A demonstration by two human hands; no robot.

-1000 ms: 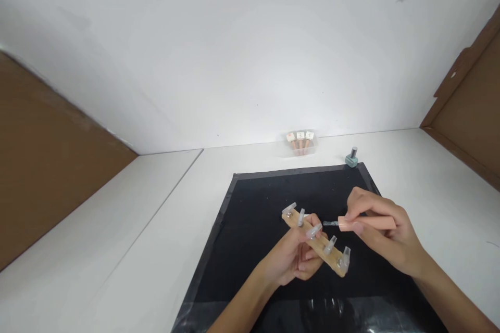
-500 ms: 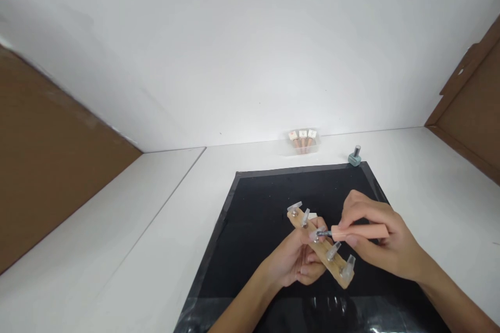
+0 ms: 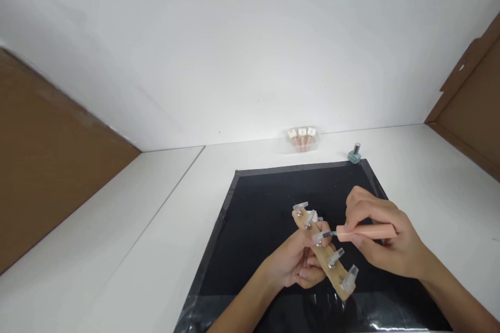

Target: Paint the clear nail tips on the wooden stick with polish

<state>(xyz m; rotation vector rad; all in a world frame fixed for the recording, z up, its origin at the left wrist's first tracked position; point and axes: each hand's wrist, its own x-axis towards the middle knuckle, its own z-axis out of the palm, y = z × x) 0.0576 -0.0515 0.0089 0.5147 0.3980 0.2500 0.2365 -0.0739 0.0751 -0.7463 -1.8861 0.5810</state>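
Observation:
My left hand (image 3: 297, 263) grips a light wooden nail stand (image 3: 323, 256) near its middle, holding it tilted above the black mat. Several clear false nails (image 3: 350, 277) stand along it on small metal mounts. Between my right thumb and fingers is a nail polish brush (image 3: 367, 232) with a long peach handle; my right hand (image 3: 385, 239) is closed round it. The brush's dark tip lies at the middle false nail (image 3: 320, 237), beside my left fingertips. Partly hidden behind the stand is a small white object (image 3: 312, 215).
A black mat (image 3: 265, 197) covers part of the white table (image 3: 164, 250). A teal bottle with a silver cap (image 3: 354, 154) stands at the mat's far right corner. Against the white wall, a clear tray (image 3: 308, 147) holds peach-handled bottles. Brown cardboard panels (image 3: 50, 156) stand at both sides.
The nail stand has turned slightly, its near end now lower. My right hand has drawn the brush a little to the right along the middle nail.

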